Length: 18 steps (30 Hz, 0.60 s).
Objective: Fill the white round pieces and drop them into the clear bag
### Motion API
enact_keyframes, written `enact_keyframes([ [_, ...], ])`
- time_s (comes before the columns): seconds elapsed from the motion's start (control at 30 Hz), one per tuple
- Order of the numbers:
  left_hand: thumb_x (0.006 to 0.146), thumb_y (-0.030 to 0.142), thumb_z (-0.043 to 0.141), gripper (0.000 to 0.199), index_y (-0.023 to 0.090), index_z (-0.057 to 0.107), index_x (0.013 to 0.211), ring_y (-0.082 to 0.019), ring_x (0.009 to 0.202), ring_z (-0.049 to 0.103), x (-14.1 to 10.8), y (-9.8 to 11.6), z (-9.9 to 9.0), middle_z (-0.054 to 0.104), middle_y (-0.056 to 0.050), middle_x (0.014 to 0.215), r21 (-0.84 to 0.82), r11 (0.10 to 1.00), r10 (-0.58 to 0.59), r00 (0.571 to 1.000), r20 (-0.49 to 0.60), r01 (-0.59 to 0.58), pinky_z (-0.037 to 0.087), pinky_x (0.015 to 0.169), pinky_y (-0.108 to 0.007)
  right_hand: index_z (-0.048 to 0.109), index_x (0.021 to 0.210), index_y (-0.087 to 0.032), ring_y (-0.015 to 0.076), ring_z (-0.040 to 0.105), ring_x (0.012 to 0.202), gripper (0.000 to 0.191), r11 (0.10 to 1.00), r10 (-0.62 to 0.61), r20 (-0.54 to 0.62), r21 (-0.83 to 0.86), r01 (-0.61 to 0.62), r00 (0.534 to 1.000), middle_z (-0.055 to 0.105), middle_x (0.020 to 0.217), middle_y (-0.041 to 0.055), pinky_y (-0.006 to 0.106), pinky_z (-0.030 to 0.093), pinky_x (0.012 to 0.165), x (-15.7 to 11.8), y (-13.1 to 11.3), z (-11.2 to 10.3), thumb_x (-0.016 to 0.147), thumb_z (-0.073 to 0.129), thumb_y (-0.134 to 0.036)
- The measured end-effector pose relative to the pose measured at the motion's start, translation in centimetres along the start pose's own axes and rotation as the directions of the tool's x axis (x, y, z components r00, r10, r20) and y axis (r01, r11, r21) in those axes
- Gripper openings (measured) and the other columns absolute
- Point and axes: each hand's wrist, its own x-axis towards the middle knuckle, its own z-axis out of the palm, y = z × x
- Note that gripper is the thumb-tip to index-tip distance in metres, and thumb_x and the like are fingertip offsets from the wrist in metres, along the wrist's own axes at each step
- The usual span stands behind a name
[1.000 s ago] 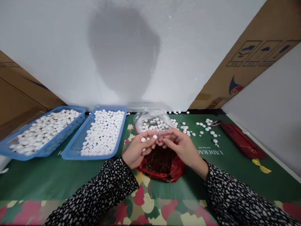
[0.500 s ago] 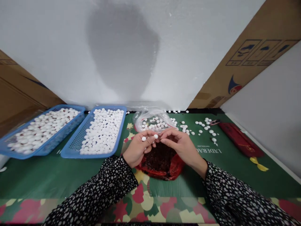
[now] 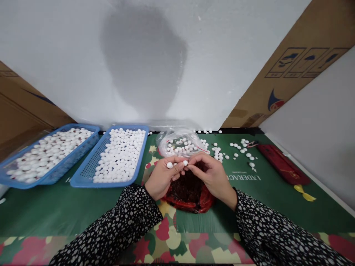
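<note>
Small white balls [image 3: 169, 165] are pinched in my left hand [image 3: 163, 176], one at the thumb and another at the fingertips. My right hand [image 3: 212, 176] is closed, its thumb and forefinger meeting at the ball by my left fingertips; whether it grips that ball or something smaller is too small to tell. Below both hands lies an open red bag [image 3: 205, 201] with dark, crumbly material [image 3: 187, 188] in it. Just behind the hands is a clear plastic bag [image 3: 198, 142] holding more white balls.
Two blue baskets [image 3: 73, 178] [image 3: 52, 177] of white balls stand at the left, the farther-left one's balls marked with dark bits. Loose balls [image 3: 249, 155] are scattered right of the clear bag. A dark red pouch [image 3: 283, 164] and a yellow ribbon [image 3: 305, 193] lie at the right.
My right hand has shifted slightly left, its fingertips now meeting the ball at my left fingertips. My left hand has barely moved and still holds the balls.
</note>
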Motion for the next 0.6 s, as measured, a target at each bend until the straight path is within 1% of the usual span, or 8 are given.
enact_keyframes([
  [0.13, 0.071, 0.034, 0.078, 0.026, 0.012, 0.073, 0.084, -0.008, 0.059, 0.048, -0.1, 0.1, 0.1, 0.061, -0.003, 0.069, 0.041, 0.999, 0.021, 1.000, -0.010, -0.021, 0.026, 0.045, -0.019, 0.063, 0.088, -0.021, 0.0148, 0.061, 0.074, 0.007, 0.997, 0.066, 0.000, 0.047, -0.066, 0.998, 0.066, 0.082, 0.0010, 0.028, 0.050, 0.069, -0.1, 0.2, 0.1, 0.087, 0.066, -0.027],
  [0.23, 0.074, 0.034, 0.076, 0.023, 0.012, 0.071, 0.079, -0.006, 0.055, 0.044, -0.1, 0.1, -0.1, 0.061, -0.002, 0.068, 0.090, 0.995, 0.032, 0.999, 0.011, -0.033, 0.026, 0.045, -0.019, 0.066, 0.104, -0.023, 0.0154, 0.064, 0.080, 0.015, 0.999, 0.036, 0.038, 0.015, -0.037, 0.999, 0.069, 0.091, 0.0023, 0.031, 0.052, 0.075, 0.0, 0.0, -0.1, 0.089, 0.063, -0.025],
  [0.3, 0.075, 0.034, 0.075, 0.024, 0.012, 0.066, 0.074, -0.004, 0.050, 0.039, -0.1, 0.0, -0.2, 0.059, -0.001, 0.065, 0.108, 0.994, 0.021, 0.999, 0.030, -0.024, 0.025, 0.044, -0.019, 0.067, 0.109, -0.026, 0.0159, 0.065, 0.086, 0.020, 0.997, -0.036, 0.089, -0.062, 0.041, 0.995, 0.070, 0.096, 0.0026, 0.033, 0.052, 0.080, 0.0, -0.2, -0.3, 0.092, 0.060, -0.023],
  [0.37, 0.075, 0.035, 0.075, 0.025, 0.014, 0.064, 0.080, -0.004, 0.049, 0.039, -0.1, 0.1, -0.2, 0.058, 0.001, 0.063, 0.091, 0.996, -0.007, 0.999, 0.045, 0.003, 0.024, 0.044, -0.019, 0.069, 0.107, -0.027, 0.0160, 0.065, 0.088, 0.019, 0.979, -0.130, 0.114, -0.143, 0.146, 0.985, 0.071, 0.096, 0.0021, 0.033, 0.052, 0.080, 0.2, -0.4, -0.6, 0.093, 0.058, -0.022],
  [0.43, 0.077, 0.038, 0.073, 0.029, 0.016, 0.062, 0.093, -0.006, 0.051, 0.043, -0.2, 0.2, 0.0, 0.060, 0.001, 0.067, 0.064, 0.997, -0.037, 0.998, 0.045, 0.034, 0.023, 0.043, -0.018, 0.068, 0.107, -0.026, 0.0160, 0.065, 0.085, 0.019, 0.936, -0.257, 0.074, -0.231, 0.267, 0.964, 0.071, 0.093, 0.0017, 0.032, 0.052, 0.077, 0.5, -0.5, -0.9, 0.092, 0.059, -0.019],
  [0.5, 0.080, 0.041, 0.069, 0.031, 0.015, 0.061, 0.094, -0.006, 0.052, 0.045, -0.3, 0.6, 0.1, 0.061, -0.001, 0.071, 0.070, 0.996, -0.062, 0.998, 0.030, 0.060, 0.021, 0.041, -0.019, 0.066, 0.108, -0.025, 0.0167, 0.065, 0.081, 0.021, 0.857, -0.401, 0.000, -0.354, 0.375, 0.916, 0.071, 0.089, 0.0016, 0.033, 0.051, 0.076, 1.0, -0.4, -1.2, 0.090, 0.060, -0.016],
  [0.57, 0.082, 0.044, 0.065, 0.031, 0.013, 0.060, 0.084, -0.005, 0.051, 0.042, -0.4, 0.8, 0.1, 0.060, -0.002, 0.072, 0.091, 0.993, -0.074, 0.997, 0.003, 0.074, 0.020, 0.041, -0.019, 0.064, 0.113, -0.024, 0.0179, 0.065, 0.081, 0.026, 0.781, -0.463, -0.013, -0.479, 0.401, 0.886, 0.071, 0.091, 0.0024, 0.035, 0.050, 0.077, 1.8, -0.1, -1.7, 0.089, 0.060, -0.014],
  [0.6, 0.083, 0.042, 0.065, 0.030, 0.013, 0.060, 0.080, -0.004, 0.051, 0.041, -0.3, 0.9, 0.1, 0.060, -0.002, 0.072, 0.091, 0.993, -0.074, 0.997, -0.009, 0.075, 0.021, 0.042, -0.019, 0.062, 0.117, -0.024, 0.0185, 0.065, 0.082, 0.029, 0.766, -0.441, 0.002, -0.521, 0.378, 0.897, 0.071, 0.095, 0.0035, 0.035, 0.051, 0.078, 2.1, 0.1, -1.9, 0.089, 0.060, -0.014],
])
